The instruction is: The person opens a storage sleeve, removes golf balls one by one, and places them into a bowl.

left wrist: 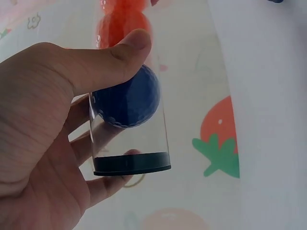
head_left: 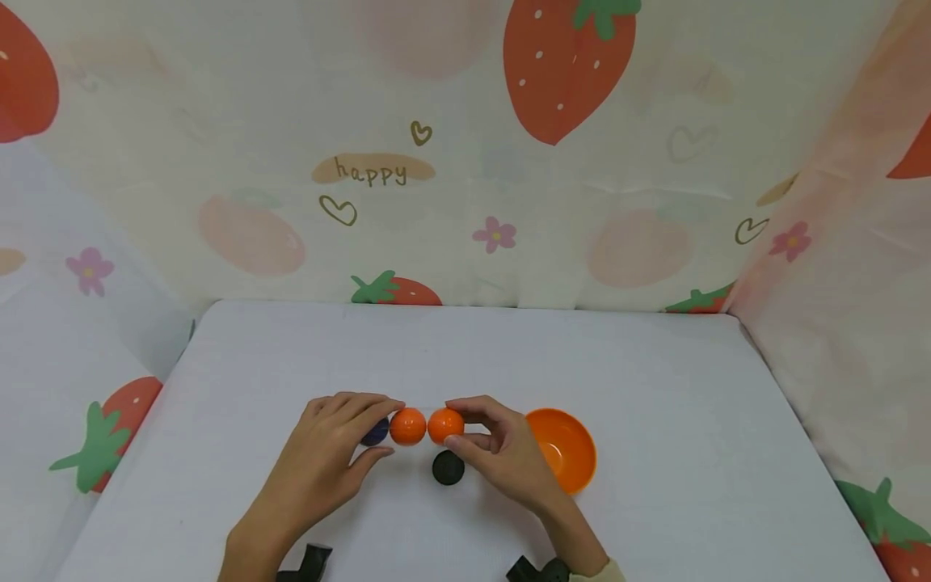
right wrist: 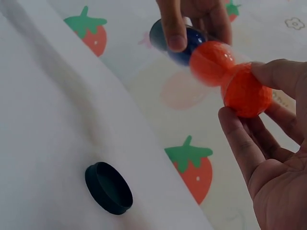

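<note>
A clear tube (left wrist: 127, 141) is gripped between the thumb and fingers of my left hand (head_left: 327, 449). Inside it are a dimpled blue golf ball (left wrist: 128, 98) and an orange ball (head_left: 408, 427); a black cap (left wrist: 132, 164) closes the near end in the left wrist view. My right hand (head_left: 512, 453) pinches a second orange ball (right wrist: 245, 93) at the tube's other end, in line with the first. Whether this ball is partly inside the tube I cannot tell. A loose black cap (head_left: 448, 467) lies on the table below the balls, its hollow side showing in the right wrist view.
An orange bowl (head_left: 590, 453) stands on the white table (head_left: 691, 453), just right of my right hand and partly behind it. A cloth printed with strawberries (head_left: 570, 65) hangs behind the table and at both sides. Dark straps (head_left: 314, 562) show near my wrists.
</note>
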Demonstrator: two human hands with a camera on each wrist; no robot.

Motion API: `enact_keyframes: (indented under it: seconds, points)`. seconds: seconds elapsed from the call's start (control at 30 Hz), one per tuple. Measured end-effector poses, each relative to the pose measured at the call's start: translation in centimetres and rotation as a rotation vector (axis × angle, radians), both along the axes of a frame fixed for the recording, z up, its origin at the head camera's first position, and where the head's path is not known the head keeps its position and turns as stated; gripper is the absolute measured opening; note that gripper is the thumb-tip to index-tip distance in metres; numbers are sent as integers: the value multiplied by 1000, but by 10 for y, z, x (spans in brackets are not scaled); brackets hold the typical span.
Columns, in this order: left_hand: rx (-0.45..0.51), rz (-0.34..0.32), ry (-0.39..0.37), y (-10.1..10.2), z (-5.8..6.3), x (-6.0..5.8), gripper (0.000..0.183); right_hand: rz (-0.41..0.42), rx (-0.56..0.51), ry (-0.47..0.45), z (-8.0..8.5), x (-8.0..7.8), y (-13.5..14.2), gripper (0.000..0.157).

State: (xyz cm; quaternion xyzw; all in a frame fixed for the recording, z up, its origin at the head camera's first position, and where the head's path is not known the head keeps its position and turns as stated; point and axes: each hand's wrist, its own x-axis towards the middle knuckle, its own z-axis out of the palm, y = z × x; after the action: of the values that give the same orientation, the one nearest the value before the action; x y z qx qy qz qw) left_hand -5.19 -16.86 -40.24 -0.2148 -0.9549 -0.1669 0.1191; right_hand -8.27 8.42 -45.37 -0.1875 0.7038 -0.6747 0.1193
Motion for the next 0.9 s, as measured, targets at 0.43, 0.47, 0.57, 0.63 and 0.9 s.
enact_keyframes:
  seconds: [0.43, 0.47, 0.57, 0.63, 0.9]
  points:
    - [127, -18, -81, -2, -4, -4, 56, -56, -65, 103, 7, 0, 35, 37]
    - [130, -16, -86, -3, -5, -3, 56, -61, -60, 114, 8, 0, 39, 37]
    - [132, -8, -91, -5, -6, -1, 58, -85, -25, 136, 12, 1, 51, 38]
    - [135, -1, -88, -7, -6, 0, 59, -102, 9, 155, 14, 1, 59, 39]
    - [133, 25, -69, -14, -4, 0, 63, -125, 182, 254, 21, 4, 91, 38]
